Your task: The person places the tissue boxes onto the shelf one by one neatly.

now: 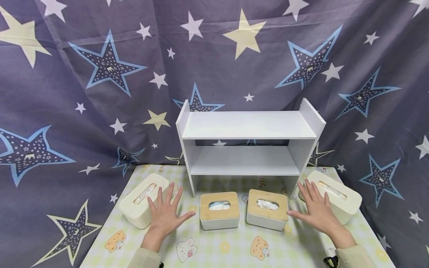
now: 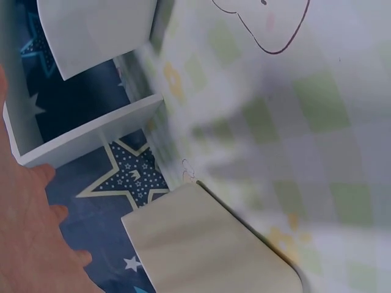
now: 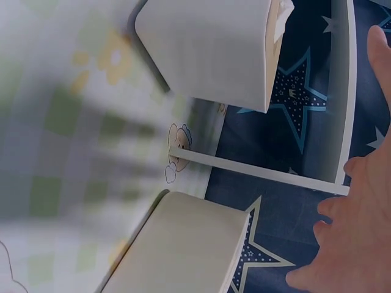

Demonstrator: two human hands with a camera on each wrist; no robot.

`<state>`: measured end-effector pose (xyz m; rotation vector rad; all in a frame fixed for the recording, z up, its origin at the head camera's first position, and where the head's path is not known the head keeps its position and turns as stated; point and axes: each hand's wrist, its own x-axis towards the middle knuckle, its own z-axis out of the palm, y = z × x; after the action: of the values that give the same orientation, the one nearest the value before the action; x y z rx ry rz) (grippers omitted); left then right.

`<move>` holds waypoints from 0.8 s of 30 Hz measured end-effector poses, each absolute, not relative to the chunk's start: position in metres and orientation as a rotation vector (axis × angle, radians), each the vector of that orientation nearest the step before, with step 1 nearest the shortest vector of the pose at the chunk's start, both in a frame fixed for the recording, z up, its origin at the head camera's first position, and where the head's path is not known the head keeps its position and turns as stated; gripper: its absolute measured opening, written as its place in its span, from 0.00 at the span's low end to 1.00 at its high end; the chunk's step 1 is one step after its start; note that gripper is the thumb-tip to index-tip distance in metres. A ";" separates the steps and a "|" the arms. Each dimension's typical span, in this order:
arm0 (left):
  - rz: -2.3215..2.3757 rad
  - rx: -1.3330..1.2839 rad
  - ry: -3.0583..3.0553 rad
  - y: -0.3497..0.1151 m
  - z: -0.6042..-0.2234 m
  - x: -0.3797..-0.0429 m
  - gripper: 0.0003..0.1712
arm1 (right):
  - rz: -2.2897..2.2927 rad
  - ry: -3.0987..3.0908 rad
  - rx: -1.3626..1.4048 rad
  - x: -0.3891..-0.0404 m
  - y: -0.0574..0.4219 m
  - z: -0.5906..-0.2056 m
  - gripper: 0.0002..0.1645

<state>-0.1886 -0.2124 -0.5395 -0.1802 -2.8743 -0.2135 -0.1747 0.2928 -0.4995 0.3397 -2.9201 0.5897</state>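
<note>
My left hand (image 1: 165, 216), fingers spread, hovers over the table beside a cream tissue box (image 1: 135, 214) on the left. Over on the right, my right hand (image 1: 316, 212) is likewise spread, overlapping the edge of a second cream tissue box (image 1: 348, 204) in the head view. Neither hand holds anything. Between them stand two white tissue boxes with wooden lids, one at centre left (image 1: 219, 224) and one at centre right (image 1: 266, 221), tissue showing in their oval slots. Each wrist view shows the nearby cream box's side, on the left (image 2: 214, 244) and on the right (image 3: 183, 244).
A white two-tier shelf (image 1: 248, 124) stands at the back of the table, behind the wooden-lidded boxes; both of its boards are bare. A green-checked cloth (image 1: 221, 257) with cartoon animals covers the table. A dark star-patterned curtain (image 1: 214, 56) hangs behind and at both sides.
</note>
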 end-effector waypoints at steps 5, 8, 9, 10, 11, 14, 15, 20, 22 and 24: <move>-0.222 -0.184 -2.889 -0.209 -0.538 -0.188 0.58 | 0.595 -2.918 0.352 -0.176 0.288 -0.502 0.66; -0.224 -0.187 -2.899 -0.207 -0.538 -0.188 0.58 | 0.597 -2.910 0.364 -0.176 0.285 -0.503 0.66; -0.229 -0.189 -2.897 -0.206 -0.539 -0.188 0.58 | 0.594 -2.906 0.372 -0.176 0.284 -0.503 0.67; -0.232 -0.190 -2.897 -0.205 -0.539 -0.188 0.58 | 0.595 -2.901 0.376 -0.176 0.283 -0.503 0.66; -0.236 -0.191 -2.898 -0.204 -0.540 -0.188 0.58 | 0.598 -2.896 0.381 -0.177 0.282 -0.503 0.66; -0.247 -0.193 -2.899 -0.202 -0.540 -0.189 0.58 | 0.601 -2.879 0.403 -0.178 0.278 -0.503 0.65; -0.250 -0.194 -2.900 -0.200 -0.541 -0.189 0.58 | 0.604 -2.874 0.412 -0.179 0.277 -0.503 0.64; -0.244 -0.207 -2.905 -0.195 -0.541 -0.189 0.58 | 0.644 -2.865 0.447 -0.181 0.272 -0.506 0.63; -0.246 -0.214 -2.905 -0.194 -0.542 -0.189 0.58 | 0.667 -2.866 0.454 -0.182 0.270 -0.507 0.62; -0.254 -0.222 -2.899 -0.192 -0.543 -0.189 0.58 | 0.689 -2.863 0.462 -0.182 0.267 -0.508 0.61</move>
<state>-0.1885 -0.1920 -0.5431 -0.2225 -2.8986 -0.2540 -0.1820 0.2670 -0.5078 0.4622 -2.8627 0.6888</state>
